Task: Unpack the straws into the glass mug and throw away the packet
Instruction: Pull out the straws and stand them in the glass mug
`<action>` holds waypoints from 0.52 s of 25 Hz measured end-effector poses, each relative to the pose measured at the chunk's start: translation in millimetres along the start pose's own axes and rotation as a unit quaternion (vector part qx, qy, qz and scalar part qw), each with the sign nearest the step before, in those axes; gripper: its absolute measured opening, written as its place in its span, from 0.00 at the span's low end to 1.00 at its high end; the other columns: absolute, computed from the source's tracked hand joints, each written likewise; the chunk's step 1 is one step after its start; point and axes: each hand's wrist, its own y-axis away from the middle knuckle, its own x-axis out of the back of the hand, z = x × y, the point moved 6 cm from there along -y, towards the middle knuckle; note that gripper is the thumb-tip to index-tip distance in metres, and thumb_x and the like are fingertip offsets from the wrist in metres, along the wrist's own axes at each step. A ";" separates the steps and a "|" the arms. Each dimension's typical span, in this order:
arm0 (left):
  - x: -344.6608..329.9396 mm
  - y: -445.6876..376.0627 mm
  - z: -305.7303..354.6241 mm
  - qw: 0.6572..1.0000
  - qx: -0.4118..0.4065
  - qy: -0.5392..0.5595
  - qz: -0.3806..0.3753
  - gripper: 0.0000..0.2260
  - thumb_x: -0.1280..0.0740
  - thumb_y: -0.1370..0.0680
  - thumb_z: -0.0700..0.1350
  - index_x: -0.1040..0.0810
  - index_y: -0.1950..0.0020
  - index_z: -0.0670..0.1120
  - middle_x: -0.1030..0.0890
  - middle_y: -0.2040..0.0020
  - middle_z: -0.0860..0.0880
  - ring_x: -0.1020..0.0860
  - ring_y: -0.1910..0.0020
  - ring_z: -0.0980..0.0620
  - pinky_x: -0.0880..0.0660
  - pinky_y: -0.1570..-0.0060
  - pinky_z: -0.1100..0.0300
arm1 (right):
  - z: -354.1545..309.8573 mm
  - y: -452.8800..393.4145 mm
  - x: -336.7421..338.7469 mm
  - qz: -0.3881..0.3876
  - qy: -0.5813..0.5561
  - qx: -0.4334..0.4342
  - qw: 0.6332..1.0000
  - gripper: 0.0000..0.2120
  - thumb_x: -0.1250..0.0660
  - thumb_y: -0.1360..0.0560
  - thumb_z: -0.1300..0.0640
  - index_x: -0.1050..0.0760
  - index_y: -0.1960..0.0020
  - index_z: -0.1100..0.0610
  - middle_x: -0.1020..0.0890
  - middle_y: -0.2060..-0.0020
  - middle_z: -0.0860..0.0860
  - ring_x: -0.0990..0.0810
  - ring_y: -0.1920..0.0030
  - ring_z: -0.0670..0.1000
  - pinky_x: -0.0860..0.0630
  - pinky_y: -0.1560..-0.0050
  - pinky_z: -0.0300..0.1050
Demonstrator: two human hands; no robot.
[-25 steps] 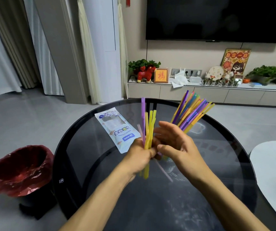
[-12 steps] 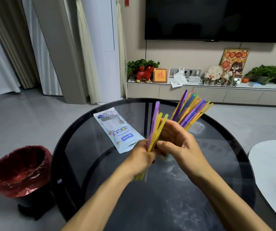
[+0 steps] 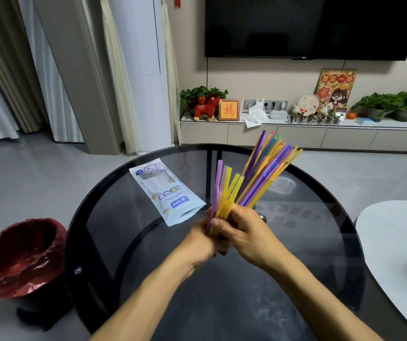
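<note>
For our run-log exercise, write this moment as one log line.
stage: gathering straws | left hand: grips straws | right hand: grips same straws | packet: emptied, on table | bin: on floor, left of table

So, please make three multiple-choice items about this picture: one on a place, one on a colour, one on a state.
1. Where is the packet?
A. in the bin
B. flat on the glass table
C. in the right hand

2. What colour is the bin liner?
A. red
B. blue
C. white

3. What is the left hand doing?
A. resting open
B. gripping a small bunch of straws
C. holding the packet

Answers: 1 B, it lies on the table left of the hands; 2 A, red plastic lines the bin; 3 B, its fingers close around yellow and purple straws.
</note>
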 end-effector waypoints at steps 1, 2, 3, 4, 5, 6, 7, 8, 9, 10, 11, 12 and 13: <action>-1.7 0.8 -0.1 1.000 0.008 0.004 0.002 0.15 0.38 0.27 0.27 0.22 0.61 0.47 0.23 0.78 0.54 0.27 0.78 0.57 0.35 0.81 0.69 | 1.5 -0.2 0.2 0.018 0.005 -0.004 1.000 0.04 0.33 0.23 0.60 0.22 0.49 0.60 0.16 0.60 0.60 0.17 0.63 0.62 0.19 0.62 0.62; -4.8 2.2 -0.5 1.000 0.019 0.002 -0.003 0.15 0.37 0.27 0.27 0.22 0.62 0.47 0.24 0.81 0.55 0.28 0.81 0.60 0.36 0.82 0.70 | 5.1 -0.1 0.3 0.034 0.008 -0.017 0.999 0.04 0.31 0.24 0.59 0.22 0.51 0.59 0.16 0.61 0.58 0.16 0.61 0.59 0.19 0.60 0.62; -8.2 0.2 -4.2 1.000 0.028 -0.005 -0.008 0.14 0.35 0.27 0.28 0.22 0.61 0.47 0.24 0.82 0.56 0.29 0.82 0.62 0.35 0.82 0.70 | 9.3 -0.7 0.9 0.050 0.013 -0.033 0.998 0.04 0.29 0.25 0.58 0.21 0.52 0.58 0.15 0.61 0.56 0.15 0.60 0.57 0.19 0.59 0.61; -9.2 -1.5 -6.3 0.999 0.029 -0.017 -0.006 0.12 0.32 0.29 0.31 0.21 0.60 0.48 0.23 0.80 0.57 0.27 0.81 0.64 0.31 0.80 0.70 | 13.5 -1.7 3.0 0.069 0.016 -0.047 0.996 0.06 0.28 0.27 0.56 0.21 0.54 0.58 0.15 0.62 0.56 0.15 0.60 0.56 0.19 0.59 0.61; -6.7 -3.8 -7.2 0.999 0.023 -0.037 0.006 0.10 0.28 0.32 0.35 0.20 0.57 0.48 0.19 0.75 0.57 0.23 0.76 0.63 0.24 0.74 0.68 | 16.8 -2.8 5.5 0.094 0.006 -0.060 0.994 0.06 0.28 0.27 0.56 0.22 0.56 0.59 0.15 0.63 0.58 0.15 0.61 0.57 0.19 0.60 0.62; -3.3 -6.1 -6.4 0.998 0.012 -0.061 0.017 0.14 0.26 0.37 0.41 0.20 0.53 0.50 0.16 0.67 0.56 0.18 0.67 0.60 0.18 0.63 0.61 | 18.6 -4.0 10.1 0.125 -0.019 -0.069 0.990 0.05 0.28 0.28 0.57 0.22 0.58 0.58 0.15 0.63 0.60 0.15 0.61 0.58 0.18 0.61 0.62; 0.7 -6.9 -3.8 0.997 0.005 -0.078 0.029 0.19 0.26 0.39 0.44 0.20 0.50 0.52 0.15 0.60 0.54 0.17 0.59 0.56 0.17 0.55 0.53 | 17.8 -5.6 18.0 0.162 -0.059 -0.075 0.982 0.03 0.28 0.27 0.60 0.22 0.58 0.58 0.15 0.63 0.61 0.14 0.61 0.59 0.17 0.60 0.62; 4.4 -7.0 -0.6 0.996 -0.002 -0.076 0.042 0.20 0.26 0.39 0.45 0.22 0.48 0.53 0.16 0.56 0.54 0.17 0.55 0.53 0.19 0.50 0.49 | 15.9 -7.3 29.2 0.199 -0.105 -0.081 0.971 0.04 0.29 0.26 0.63 0.22 0.58 0.57 0.15 0.62 0.62 0.14 0.61 0.60 0.16 0.59 0.61; 8.4 -7.7 1.3 0.996 -0.011 -0.070 0.058 0.20 0.26 0.37 0.45 0.23 0.47 0.54 0.17 0.54 0.54 0.18 0.53 0.53 0.20 0.48 0.50 | 12.4 -9.5 42.3 0.231 -0.147 -0.084 0.958 0.06 0.30 0.25 0.65 0.22 0.58 0.57 0.15 0.61 0.63 0.14 0.61 0.59 0.15 0.60 0.57; 13.1 -7.5 3.5 0.995 -0.019 -0.063 0.079 0.19 0.25 0.35 0.45 0.24 0.47 0.54 0.19 0.52 0.56 0.20 0.51 0.54 0.21 0.48 0.52 | 7.7 -10.4 58.4 0.263 -0.179 -0.082 0.944 0.06 0.32 0.24 0.66 0.22 0.57 0.57 0.15 0.61 0.62 0.14 0.63 0.56 0.15 0.62 0.51; 17.6 -7.3 5.4 0.993 -0.025 -0.059 0.099 0.19 0.24 0.33 0.45 0.24 0.46 0.54 0.21 0.50 0.57 0.22 0.50 0.56 0.23 0.49 0.56 | 5.3 -10.3 77.2 0.302 -0.200 -0.075 0.929 0.06 0.32 0.24 0.66 0.22 0.57 0.57 0.16 0.62 0.60 0.14 0.65 0.52 0.16 0.63 0.46; 22.2 -7.7 5.0 0.991 -0.026 -0.059 0.115 0.19 0.24 0.32 0.44 0.25 0.44 0.54 0.23 0.48 0.57 0.24 0.49 0.56 0.25 0.50 0.58 | 4.1 -9.8 95.7 0.341 -0.205 -0.065 0.915 0.06 0.32 0.23 0.65 0.22 0.57 0.57 0.16 0.62 0.58 0.14 0.65 0.50 0.16 0.63 0.44; 25.7 -8.6 4.3 0.990 -0.026 -0.060 0.124 0.19 0.25 0.31 0.44 0.25 0.43 0.54 0.24 0.46 0.56 0.25 0.47 0.56 0.27 0.51 0.60 | 4.5 -10.1 112.2 0.371 -0.194 -0.057 0.906 0.05 0.32 0.23 0.64 0.21 0.56 0.56 0.16 0.62 0.57 0.14 0.64 0.50 0.16 0.61 0.45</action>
